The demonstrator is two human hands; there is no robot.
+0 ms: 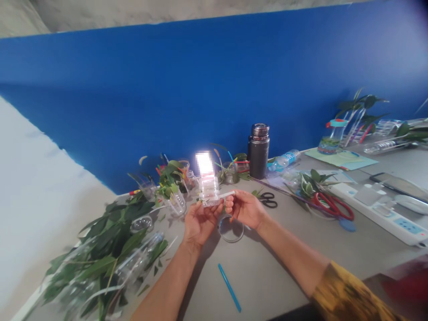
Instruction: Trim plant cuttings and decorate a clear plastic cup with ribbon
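My left hand (199, 225) is closed round the lower end of a clear, ridged plastic bottle piece (209, 191). Its upper part meets a glaring, pixelated white patch, so the top cannot be made out. With fingertips pinched, my right hand (248, 208) grips a thin white strip (227, 195) whose free end reaches the bottle piece's side; whether it is stuck there I cannot tell. Below the hands a clear ring (231, 241) lies on the grey table. Nearer to me is a blue straw (229, 287). Black-handled scissors (268, 200) rest beyond my right hand.
Leafy branches (100, 267) and plastic bottles crowd the left. Clear cups with leaves and straws (172, 189) stand behind. Along the back are a dark thermos (259, 154) and a lying water bottle (285, 160). Red-handled scissors (334, 207) and a power strip (377, 214) occupy the right.
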